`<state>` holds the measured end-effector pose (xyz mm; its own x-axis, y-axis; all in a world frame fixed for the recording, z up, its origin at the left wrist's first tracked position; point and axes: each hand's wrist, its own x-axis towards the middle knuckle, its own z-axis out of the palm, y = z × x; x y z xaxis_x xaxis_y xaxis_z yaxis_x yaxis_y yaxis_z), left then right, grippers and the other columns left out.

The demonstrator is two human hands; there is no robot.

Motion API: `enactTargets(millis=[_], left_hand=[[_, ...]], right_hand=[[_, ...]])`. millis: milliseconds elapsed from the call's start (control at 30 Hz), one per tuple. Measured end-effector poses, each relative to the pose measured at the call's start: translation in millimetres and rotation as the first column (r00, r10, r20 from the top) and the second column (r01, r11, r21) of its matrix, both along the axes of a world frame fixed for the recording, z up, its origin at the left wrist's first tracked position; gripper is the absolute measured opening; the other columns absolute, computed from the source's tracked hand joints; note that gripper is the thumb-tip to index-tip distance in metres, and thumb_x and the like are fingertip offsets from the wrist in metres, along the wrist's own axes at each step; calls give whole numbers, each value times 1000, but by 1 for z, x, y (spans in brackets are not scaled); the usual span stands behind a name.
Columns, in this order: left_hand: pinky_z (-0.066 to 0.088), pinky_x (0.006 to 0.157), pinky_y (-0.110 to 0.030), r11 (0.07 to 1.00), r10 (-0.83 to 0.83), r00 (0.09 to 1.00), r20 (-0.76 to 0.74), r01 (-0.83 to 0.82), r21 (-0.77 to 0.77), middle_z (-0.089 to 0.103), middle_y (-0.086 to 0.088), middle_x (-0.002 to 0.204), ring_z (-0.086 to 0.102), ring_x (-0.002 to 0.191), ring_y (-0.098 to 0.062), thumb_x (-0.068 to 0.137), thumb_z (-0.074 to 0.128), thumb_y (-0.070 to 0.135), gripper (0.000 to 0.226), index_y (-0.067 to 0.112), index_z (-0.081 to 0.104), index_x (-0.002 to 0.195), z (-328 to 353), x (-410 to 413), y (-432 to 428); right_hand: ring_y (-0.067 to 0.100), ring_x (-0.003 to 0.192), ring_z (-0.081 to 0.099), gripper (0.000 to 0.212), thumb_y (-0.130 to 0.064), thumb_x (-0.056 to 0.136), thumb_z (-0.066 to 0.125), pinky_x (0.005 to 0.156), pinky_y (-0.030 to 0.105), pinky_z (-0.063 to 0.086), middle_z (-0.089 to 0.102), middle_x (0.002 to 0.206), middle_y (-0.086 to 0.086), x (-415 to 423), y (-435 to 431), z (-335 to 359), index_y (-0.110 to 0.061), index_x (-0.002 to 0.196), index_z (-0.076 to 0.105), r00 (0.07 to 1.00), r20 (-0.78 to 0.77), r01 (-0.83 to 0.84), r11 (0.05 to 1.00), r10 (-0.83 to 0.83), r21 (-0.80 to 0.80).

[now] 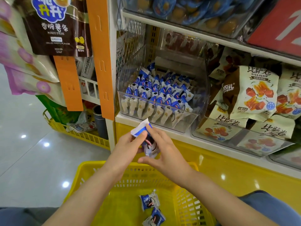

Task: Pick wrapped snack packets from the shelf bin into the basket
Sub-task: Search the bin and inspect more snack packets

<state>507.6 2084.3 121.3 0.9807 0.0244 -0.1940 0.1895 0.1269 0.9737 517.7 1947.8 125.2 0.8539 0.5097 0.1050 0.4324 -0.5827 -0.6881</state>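
Observation:
A clear plastic shelf bin [123, 101] holds several blue-and-white wrapped snack packets [156, 95] in rows. Just below its front edge, my left hand [128, 145] grips a small bunch of these packets [145, 136], thumb curled over the top one. My right hand [161, 149] rests against the same bunch from the right, fingers fairly straight, thumb stretched out underneath. Directly below the hands stands a yellow plastic basket [91, 170]. Two packets [149, 201] [154, 218] lie on its floor.
Cream bags with red snack pictures [250, 95] fill the bins to the right. A dark potato-stick bag [57, 26] and orange hanging strips [101, 54] are on the left. A second yellow basket [78, 132] with goods sits on the shiny floor at left.

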Motion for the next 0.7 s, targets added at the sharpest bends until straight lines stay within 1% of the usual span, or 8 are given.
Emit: enactTargets(millis=[100,200,267,367,467,567,633,700], left_hand=[[54,83,-40,992,109,994,-10,-108,70,73,-5,89,70,85,-18,97,42,30,26,20,66,100,-1,1,3],[54,68,-25,985,151,987,49,-154,83,73,1,71,68,68,-8,97,42,28,32,13,68,88,4,2,5],[46,54,-15,963,181,976,123,-201,177,67,2,61,59,56,-3,96,44,27,35,5,66,79,7,5,7],[36,49,-22,911,163,961,223,-234,340,58,-7,61,45,55,-9,93,48,28,41,-7,61,75,10,11,10],[31,42,-13,870,93,940,327,-236,432,54,8,46,44,46,-2,93,50,24,37,17,55,57,22,15,12],[37,47,-9,859,-26,906,422,-195,473,58,12,59,53,57,4,94,46,26,25,34,54,71,41,29,15],[40,52,-9,835,-91,902,423,-162,526,60,11,76,55,68,5,95,41,32,15,32,55,90,50,44,20],[42,67,-10,792,-123,895,429,-172,586,59,11,94,53,83,5,95,36,35,22,28,53,107,56,63,26]], right_hand=[[3,121,43,93,-30,70,78,101,20,41,40,133,-9,-4,2,3,-30,144,20,990,-139,55,986,-33,160],[1,104,58,82,-16,73,76,86,20,52,50,122,-11,-3,4,7,-33,138,28,952,-302,172,914,-58,368],[1,102,59,78,-16,74,76,84,21,53,53,119,-10,-2,4,9,-30,136,31,943,-320,218,899,-93,380],[5,94,63,58,-16,72,78,75,13,50,62,105,-15,1,5,12,-32,119,47,951,-270,240,908,-149,344],[10,89,64,38,-17,74,75,79,26,53,68,94,-11,7,5,19,-36,101,54,957,-241,231,922,-158,311],[7,88,64,23,-14,83,67,81,26,51,70,93,-7,21,3,34,-31,97,60,965,-245,181,920,-97,348],[5,83,65,18,-15,84,65,75,21,52,71,91,-8,38,-1,48,-30,95,63,968,-235,175,915,-92,363],[2,78,65,11,-20,86,62,66,14,51,71,89,-11,63,-4,64,-28,93,63,963,-223,225,909,-152,352]])
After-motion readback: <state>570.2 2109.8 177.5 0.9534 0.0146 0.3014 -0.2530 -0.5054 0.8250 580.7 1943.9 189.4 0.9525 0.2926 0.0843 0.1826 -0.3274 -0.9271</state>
